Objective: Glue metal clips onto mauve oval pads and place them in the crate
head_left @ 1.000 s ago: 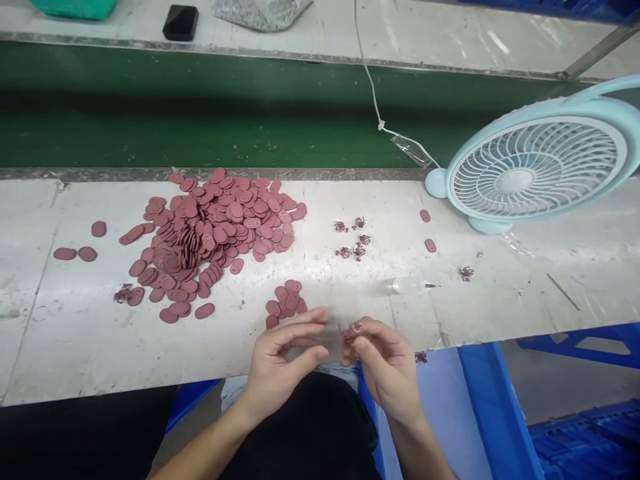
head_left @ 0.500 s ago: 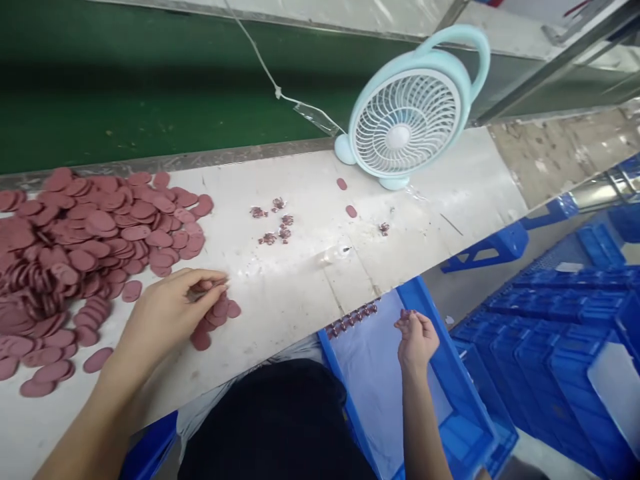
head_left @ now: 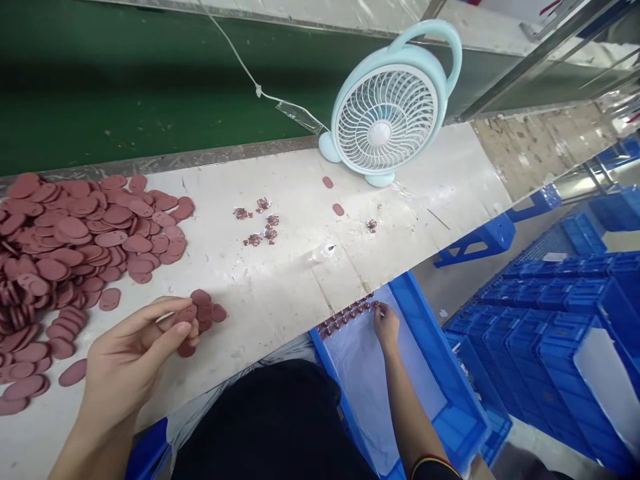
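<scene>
My left hand [head_left: 145, 340] pinches a flat reddish oval disc [head_left: 186, 313] between thumb and fingers, just left of a small group of similar discs [head_left: 204, 308] on the white table [head_left: 260, 287]. A large heap of these discs [head_left: 75, 233] covers the table's left part. My right hand [head_left: 386, 323] is inside a blue crate [head_left: 425, 347] lined with white, its fingers closed round a small dark red piece at the end of rows of such pieces [head_left: 345, 319]. Several small brownish clusters [head_left: 254, 239] lie mid-table, and two single discs [head_left: 339, 209] are near the fan.
A light blue fan [head_left: 385, 120] stands at the table's back edge, its cord running up left. A small clear bottle [head_left: 323, 253] lies mid-table. Stacked blue crates [head_left: 540, 333] fill the right side. Behind the table runs a green surface [head_left: 150, 120].
My right hand has moved left and up to the rows in the crate. My left hand has shifted left and lower, and a disc now shows in its fingers. The view has shifted slightly.
</scene>
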Demonstrator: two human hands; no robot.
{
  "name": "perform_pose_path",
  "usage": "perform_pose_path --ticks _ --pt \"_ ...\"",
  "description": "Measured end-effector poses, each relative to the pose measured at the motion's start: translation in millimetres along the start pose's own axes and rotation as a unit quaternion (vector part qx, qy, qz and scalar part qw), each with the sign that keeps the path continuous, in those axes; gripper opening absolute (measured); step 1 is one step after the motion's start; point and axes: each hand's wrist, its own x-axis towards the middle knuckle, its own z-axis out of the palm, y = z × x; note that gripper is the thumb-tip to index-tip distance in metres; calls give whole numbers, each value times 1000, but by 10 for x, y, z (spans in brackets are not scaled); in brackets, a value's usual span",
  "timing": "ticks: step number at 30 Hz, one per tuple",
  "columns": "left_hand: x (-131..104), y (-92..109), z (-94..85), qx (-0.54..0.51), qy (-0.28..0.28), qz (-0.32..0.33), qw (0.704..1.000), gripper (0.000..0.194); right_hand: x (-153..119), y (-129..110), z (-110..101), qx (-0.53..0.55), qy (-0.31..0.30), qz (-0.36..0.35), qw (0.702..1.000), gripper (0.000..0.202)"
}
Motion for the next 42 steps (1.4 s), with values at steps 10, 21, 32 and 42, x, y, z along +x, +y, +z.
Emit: perform_pose_path --ticks 10,21,32,42 --pt "-223 -42 -123 -79 -7 -63 995 39 -15 -232 86 31 16 -3 999 28" --pt "-259 -212 -232 -139 27 -133 981 42 -178 -974 9 215 124 -51 967 20" --pt "-449 -218 383 -328 -146 -203 911 34 -972 -2555 686 601 -421 66 676 58" --pt "-447 -260 390 -389 -184 -171 886 31 -1020 -2897 857 622 -486 170 589 37"
